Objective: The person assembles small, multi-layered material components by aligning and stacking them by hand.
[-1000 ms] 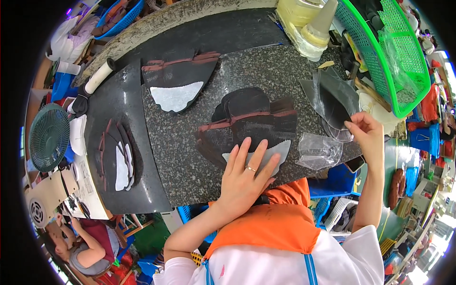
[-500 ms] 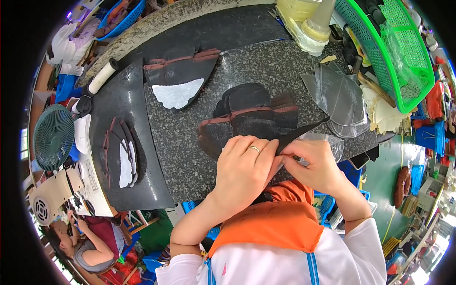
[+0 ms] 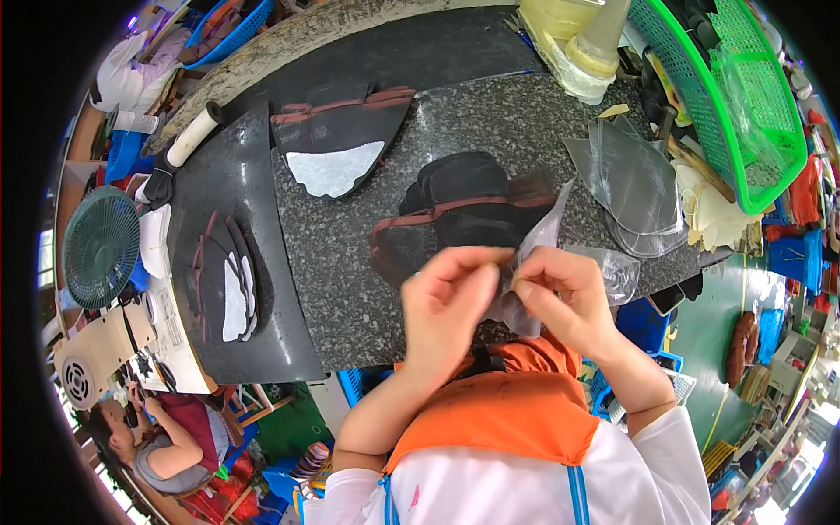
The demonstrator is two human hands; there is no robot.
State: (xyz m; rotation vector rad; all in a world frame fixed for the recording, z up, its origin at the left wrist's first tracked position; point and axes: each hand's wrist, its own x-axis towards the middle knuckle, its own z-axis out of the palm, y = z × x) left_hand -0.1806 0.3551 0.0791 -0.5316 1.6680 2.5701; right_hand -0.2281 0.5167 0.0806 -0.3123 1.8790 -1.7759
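A thin, pale grey, limp piece [image 3: 544, 229] stands up between my hands at the table's near edge. My right hand [image 3: 564, 293] pinches it between thumb and fingers. At its left edge, my left hand [image 3: 451, 297] is closed too, with fingertips pressed together on it. Just beyond my hands lies a fanned pile of black fabric pieces [image 3: 468, 223] crossed by reddish-brown strips. To the right, a crumpled clear plastic bag [image 3: 612, 271] rests near my right hand.
Black pieces with white patches lie far left [image 3: 341, 140] and left [image 3: 232, 276] on the table. Clear plastic templates [image 3: 634, 175] and a green basket [image 3: 739, 188] stand right. A cone of thread [image 3: 595, 52] is at the back, a fan [image 3: 101, 245] at left, where another person [image 3: 166, 446] sits.
The dark strip between my hands is gone from sight, and a pale grey surface shows there instead. My left hand has turned, its thumb side now up. The view shifted slightly.
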